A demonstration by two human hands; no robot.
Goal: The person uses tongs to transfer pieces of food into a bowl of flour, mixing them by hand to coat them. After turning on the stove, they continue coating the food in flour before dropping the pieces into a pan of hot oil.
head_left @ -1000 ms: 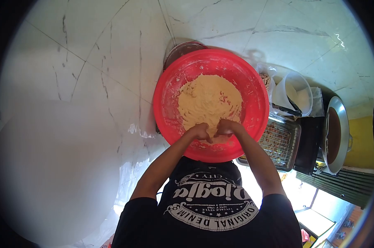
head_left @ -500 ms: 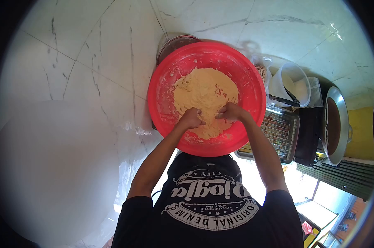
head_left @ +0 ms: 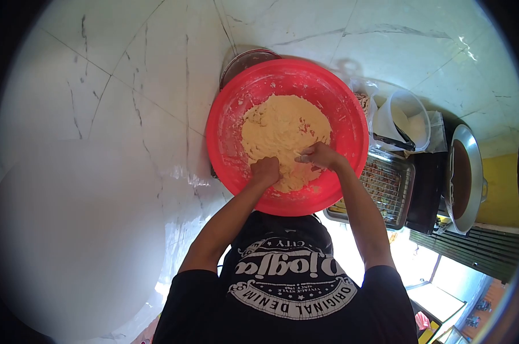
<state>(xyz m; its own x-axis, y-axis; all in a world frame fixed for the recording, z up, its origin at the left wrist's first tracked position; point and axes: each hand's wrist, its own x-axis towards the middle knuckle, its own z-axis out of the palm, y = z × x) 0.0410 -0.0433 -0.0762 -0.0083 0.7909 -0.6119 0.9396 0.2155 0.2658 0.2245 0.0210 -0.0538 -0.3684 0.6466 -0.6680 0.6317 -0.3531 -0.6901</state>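
Observation:
A large red basin (head_left: 340,178) holds a pale yellow floury mass (head_left: 282,123), smooth in parts and crumbly at the edges. My left hand (head_left: 266,171) is a fist pressed on the near left part of the mass, its fingers curled under. To its right, my right hand (head_left: 318,156) touches the mass with bent fingers, the thumb and forefinger apart and a little of the pale stuff on the fingertips. Neither hand visibly lifts any of it. Flour smears cover the basin's inner wall.
Right of the basin stand a clear plastic tub (head_left: 423,129) with white contents, a metal tray with a wire rack (head_left: 388,183) and a large metal pan (head_left: 476,178). A round container (head_left: 236,66) sits behind the basin, near marbled tile walls (head_left: 116,103).
My left hand has turned over into a tighter fist with its back up. The right hand's fingers have opened a little.

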